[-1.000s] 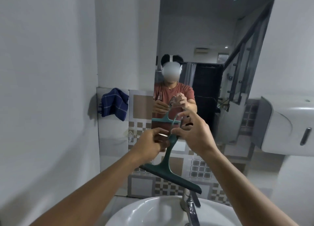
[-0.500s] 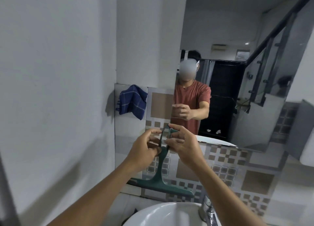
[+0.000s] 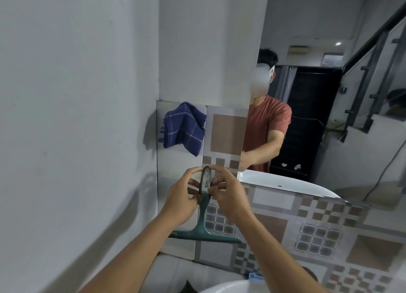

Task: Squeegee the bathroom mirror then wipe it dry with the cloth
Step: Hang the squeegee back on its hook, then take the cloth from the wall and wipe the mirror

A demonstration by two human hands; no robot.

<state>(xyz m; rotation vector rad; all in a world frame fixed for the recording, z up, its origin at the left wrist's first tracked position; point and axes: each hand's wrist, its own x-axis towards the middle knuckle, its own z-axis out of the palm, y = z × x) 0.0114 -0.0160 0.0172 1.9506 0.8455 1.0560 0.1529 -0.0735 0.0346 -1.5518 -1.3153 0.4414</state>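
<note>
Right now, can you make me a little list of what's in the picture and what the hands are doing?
place: bathroom, facing a tiled wall beside the mirror
left hand: holding the loop end of the squeegee handle
right hand: pinching the same loop from the other side
squeegee: green, hanging blade-down, blade roughly level in front of the tiled wall
cloth: blue checked, hanging on the wall, untouched
sink: white, at the bottom edge
mirror: not being squeegeed at this moment
</note>
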